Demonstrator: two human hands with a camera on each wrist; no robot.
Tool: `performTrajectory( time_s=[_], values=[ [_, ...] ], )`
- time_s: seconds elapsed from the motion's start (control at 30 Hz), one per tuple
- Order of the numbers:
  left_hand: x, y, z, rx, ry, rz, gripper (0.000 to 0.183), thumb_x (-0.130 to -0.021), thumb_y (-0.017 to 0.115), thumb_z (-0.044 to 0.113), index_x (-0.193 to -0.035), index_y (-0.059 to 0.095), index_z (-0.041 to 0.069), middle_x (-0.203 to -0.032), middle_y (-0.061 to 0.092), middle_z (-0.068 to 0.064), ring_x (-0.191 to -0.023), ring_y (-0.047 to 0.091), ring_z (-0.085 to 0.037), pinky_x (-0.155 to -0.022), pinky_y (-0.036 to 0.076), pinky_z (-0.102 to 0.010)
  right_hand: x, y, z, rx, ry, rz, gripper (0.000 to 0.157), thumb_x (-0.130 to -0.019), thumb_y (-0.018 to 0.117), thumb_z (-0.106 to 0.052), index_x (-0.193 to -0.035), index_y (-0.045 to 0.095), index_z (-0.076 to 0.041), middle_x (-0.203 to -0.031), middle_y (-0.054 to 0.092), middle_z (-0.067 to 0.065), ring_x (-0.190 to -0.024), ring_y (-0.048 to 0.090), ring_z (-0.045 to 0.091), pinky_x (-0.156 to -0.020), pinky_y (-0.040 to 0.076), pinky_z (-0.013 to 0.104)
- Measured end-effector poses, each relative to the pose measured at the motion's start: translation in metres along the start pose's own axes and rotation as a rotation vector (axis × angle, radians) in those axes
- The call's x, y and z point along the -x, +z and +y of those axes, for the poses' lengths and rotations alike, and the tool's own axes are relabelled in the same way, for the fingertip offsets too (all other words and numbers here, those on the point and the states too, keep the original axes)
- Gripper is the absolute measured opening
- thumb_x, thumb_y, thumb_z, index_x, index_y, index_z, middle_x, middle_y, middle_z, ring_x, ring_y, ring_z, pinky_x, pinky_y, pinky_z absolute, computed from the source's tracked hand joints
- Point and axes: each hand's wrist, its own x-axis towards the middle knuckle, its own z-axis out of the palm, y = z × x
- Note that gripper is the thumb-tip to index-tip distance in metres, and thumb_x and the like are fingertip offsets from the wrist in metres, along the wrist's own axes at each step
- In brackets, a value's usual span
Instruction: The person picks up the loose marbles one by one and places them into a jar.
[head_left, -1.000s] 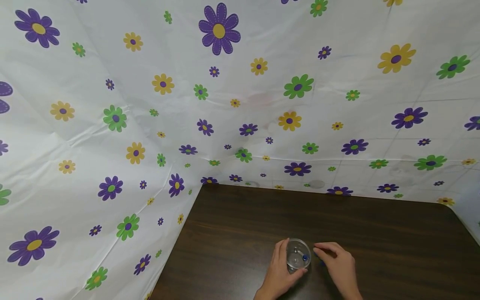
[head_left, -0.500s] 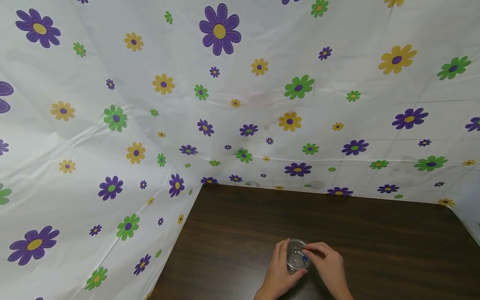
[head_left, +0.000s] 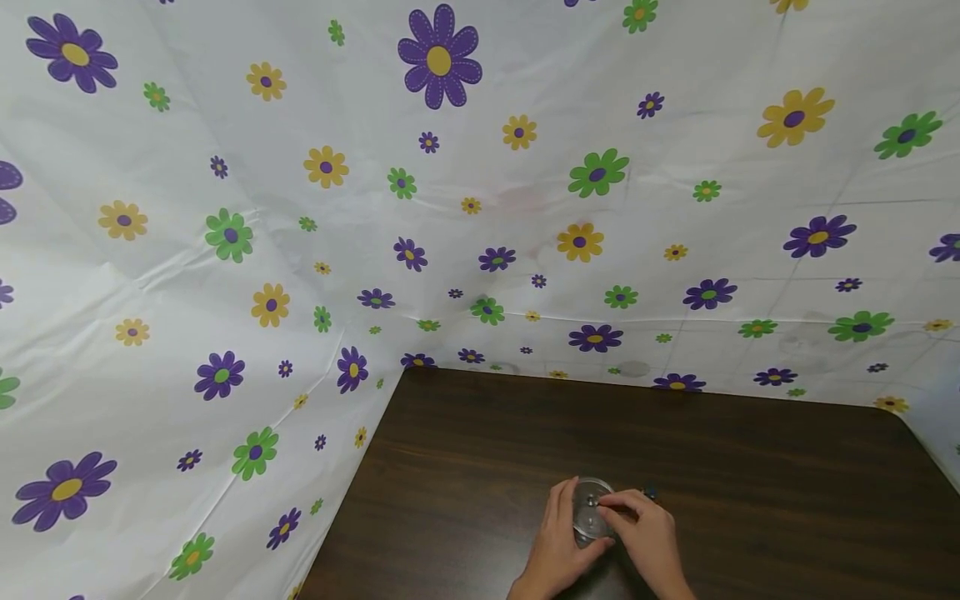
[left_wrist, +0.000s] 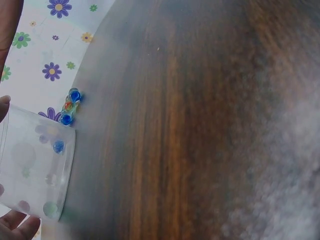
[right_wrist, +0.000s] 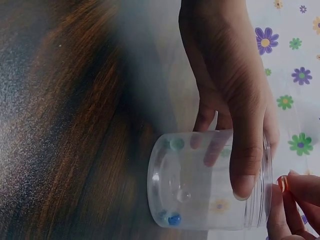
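Note:
My left hand (head_left: 557, 537) grips a clear plastic jar (head_left: 588, 521) that stands on the dark wooden table. Through the jar's wall in the right wrist view I see a blue marble (right_wrist: 174, 219), a greenish marble (right_wrist: 176, 144) and a colourless one (right_wrist: 183, 195) at the bottom. At the jar's open mouth, my right hand (head_left: 643, 533) pinches an orange marble (right_wrist: 283, 183) between thumb and fingers. More marbles (left_wrist: 70, 106), blue and orange-yellow, lie close together on the table beside the jar in the left wrist view.
The brown wood-grain table (head_left: 465, 467) reaches back to a white cloth (head_left: 375, 208) printed with purple, yellow and green flowers. That cloth hangs behind the table and along its left side.
My right hand has moved left from beside the jar to over its mouth, uncovering something blue on the table behind it. My left hand and the jar have stayed in place.

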Motion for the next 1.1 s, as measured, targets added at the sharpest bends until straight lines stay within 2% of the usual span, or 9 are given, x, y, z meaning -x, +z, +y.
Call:
performTrajectory(
  time_s=[0.7,1.1],
  values=[
    [0.0011,-0.0026,-0.0001,0.004,-0.016,-0.012,0.086,-0.094,0.073,0.052,-0.154,0.036,0.004,-0.144,0.043,-0.005,-0.125,0.055,-0.023,-0.093,0.055,-0.038,0.0016,0.0002,-0.0032,-0.029,0.044,-0.036,0.01,-0.084,0.084,0.0,-0.092,0.079,-0.005,-0.092,0.073,0.0,-0.082,0.066,0.001,-0.07,0.055,0.018],
    [0.0011,-0.0037,0.0013,0.009,-0.031,-0.025,0.086,-0.094,0.073,0.053,-0.155,0.035,0.005,-0.145,0.043,-0.005,-0.126,0.055,-0.023,-0.093,0.055,-0.039,0.0011,-0.0007,-0.0028,0.011,0.037,-0.035,0.01,-0.083,0.085,-0.002,-0.092,0.08,-0.006,-0.09,0.074,-0.003,-0.08,0.066,0.001,-0.069,0.055,0.02]
  ],
)
